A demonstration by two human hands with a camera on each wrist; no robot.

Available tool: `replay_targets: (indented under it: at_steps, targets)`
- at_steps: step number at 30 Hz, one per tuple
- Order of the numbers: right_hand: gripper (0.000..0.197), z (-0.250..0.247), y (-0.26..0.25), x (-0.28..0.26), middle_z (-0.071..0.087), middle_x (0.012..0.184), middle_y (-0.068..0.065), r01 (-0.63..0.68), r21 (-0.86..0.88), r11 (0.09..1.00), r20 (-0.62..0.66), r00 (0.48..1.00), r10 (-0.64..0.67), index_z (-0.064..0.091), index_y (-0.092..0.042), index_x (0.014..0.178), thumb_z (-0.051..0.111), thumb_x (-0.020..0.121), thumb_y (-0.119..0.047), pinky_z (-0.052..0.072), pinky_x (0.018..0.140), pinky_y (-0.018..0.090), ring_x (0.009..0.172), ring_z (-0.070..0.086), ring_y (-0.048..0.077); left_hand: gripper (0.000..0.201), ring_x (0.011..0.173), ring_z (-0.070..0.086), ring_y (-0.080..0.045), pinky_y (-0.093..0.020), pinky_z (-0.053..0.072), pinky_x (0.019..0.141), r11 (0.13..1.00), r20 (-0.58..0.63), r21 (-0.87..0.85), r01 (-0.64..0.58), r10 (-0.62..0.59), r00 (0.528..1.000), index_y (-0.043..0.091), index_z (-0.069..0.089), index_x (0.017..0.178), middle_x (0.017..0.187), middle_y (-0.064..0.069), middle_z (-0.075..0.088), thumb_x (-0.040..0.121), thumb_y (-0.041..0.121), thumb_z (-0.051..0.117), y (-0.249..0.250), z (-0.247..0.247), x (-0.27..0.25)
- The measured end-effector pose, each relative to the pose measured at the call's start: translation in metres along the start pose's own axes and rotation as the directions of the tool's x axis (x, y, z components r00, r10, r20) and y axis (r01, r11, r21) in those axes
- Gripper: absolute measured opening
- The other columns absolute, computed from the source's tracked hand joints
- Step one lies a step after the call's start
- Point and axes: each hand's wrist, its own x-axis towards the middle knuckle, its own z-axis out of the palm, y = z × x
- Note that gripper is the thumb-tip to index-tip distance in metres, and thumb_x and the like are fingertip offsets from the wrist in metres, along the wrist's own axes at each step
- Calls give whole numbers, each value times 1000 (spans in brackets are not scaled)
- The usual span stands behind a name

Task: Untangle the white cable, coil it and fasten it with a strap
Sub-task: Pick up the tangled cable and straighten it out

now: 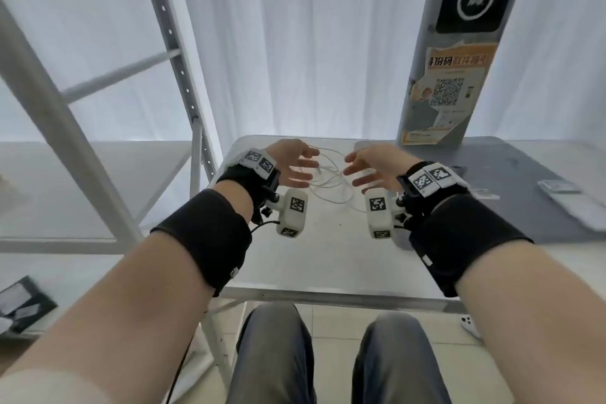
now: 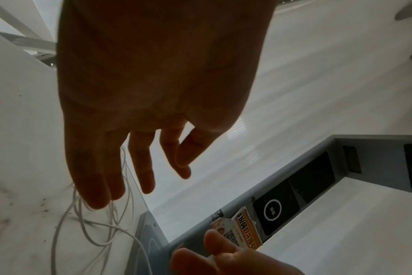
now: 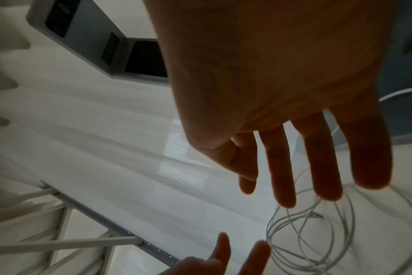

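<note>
The white cable (image 1: pixel 329 174) lies in a loose tangle of loops on the far part of the pale table (image 1: pixel 328 256). My left hand (image 1: pixel 301 164) hovers at its left side and my right hand (image 1: pixel 357 169) at its right side, palms facing each other. Both have their fingers spread and hold nothing. In the left wrist view the left hand (image 2: pixel 141 167) has straight fingers above the cable (image 2: pixel 106 226). The right wrist view shows the right hand (image 3: pixel 282 167) just over the loops (image 3: pixel 294 214). No strap shows in any view.
A grey pillar with an orange QR poster (image 1: pixel 449 92) stands at the table's far right corner. A dark grey mat (image 1: pixel 524 174) with flat white items (image 1: pixel 557 187) lies to the right. A metal shelf frame (image 1: pixel 177 52) rises on the left, and white curtains hang behind.
</note>
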Motion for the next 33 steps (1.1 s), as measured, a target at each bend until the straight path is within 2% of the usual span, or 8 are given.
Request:
replay_targets:
  at_steps: [9, 13, 16, 20, 24, 26, 28, 33]
  targets:
    - [23, -3, 28, 33, 70, 106, 2, -90, -34, 995, -30, 996, 89, 70, -20, 98, 49, 100, -13, 49, 106, 50, 96, 63, 31, 34, 119, 51, -42, -48, 57, 77, 991, -110, 60, 122, -115, 987, 14, 60, 128, 142, -14, 43, 94, 14, 55, -26, -2, 37]
    - [24, 0, 35, 71, 64, 110, 4, -121, 23, 992, -39, 992, 122, 71, -19, 95, 49, 100, -10, 52, 93, 44, 91, 60, 31, 36, 114, 52, -43, -49, 59, 75, 986, -124, 11, 165, -163, 979, 15, 60, 129, 143, -16, 35, 92, 12, 58, -31, -6, 73]
    - [25, -3, 32, 96, 65, 118, 0, -134, 69, 989, -49, 989, 137, 71, -18, 100, 49, 98, -6, 53, 77, 41, 97, 70, 33, 36, 102, 59, -39, -45, 59, 71, 986, -139, -51, 157, -163, 977, 4, 55, 127, 136, -17, 45, 91, 9, 61, -32, -12, 101]
    - [25, -6, 26, 129, 54, 130, 6, -68, 233, 970, -147, 984, 104, 67, -12, 107, 44, 100, -6, 57, 85, 45, 81, 68, 29, 20, 82, 67, -28, -41, 62, 67, 995, -269, -82, 60, -80, 960, 1, 62, 110, 109, -14, 61, 92, -2, 55, -23, -20, 128]
    - [29, -3, 26, 155, 49, 131, 11, -147, 219, 965, -129, 975, 178, 60, -8, 126, 45, 101, -9, 61, 76, 44, 69, 70, 30, 31, 87, 66, -25, -41, 60, 71, 997, -264, -56, 55, -68, 962, 10, 66, 101, 99, -7, 64, 90, -13, 50, -19, -32, 144]
    - [29, 1, 28, 164, 52, 127, 10, -192, 165, 967, -104, 972, 210, 56, -9, 128, 46, 101, -10, 55, 48, 30, 56, 72, 27, 35, 83, 66, -24, -42, 59, 63, 996, -251, -63, 60, -74, 965, 11, 64, 96, 96, -5, 63, 87, -19, 49, -20, -38, 150]
    - [23, 4, 30, 171, 58, 115, 9, -202, 144, 969, -103, 971, 218, 55, -8, 122, 46, 101, -10, 49, 39, 25, 48, 71, 24, 35, 82, 66, -26, -47, 60, 64, 996, -248, -77, 52, -70, 966, 10, 62, 95, 96, -6, 62, 87, -21, 49, -22, -41, 155]
    - [11, 6, 30, 182, 66, 87, 10, -213, 149, 966, -105, 968, 229, 61, -3, 101, 50, 99, -1, 50, 62, 33, 58, 66, 22, 25, 85, 67, -33, -54, 60, 60, 981, -217, -188, 38, -80, 973, 8, 53, 103, 102, -17, 58, 89, -9, 63, -21, -34, 154]
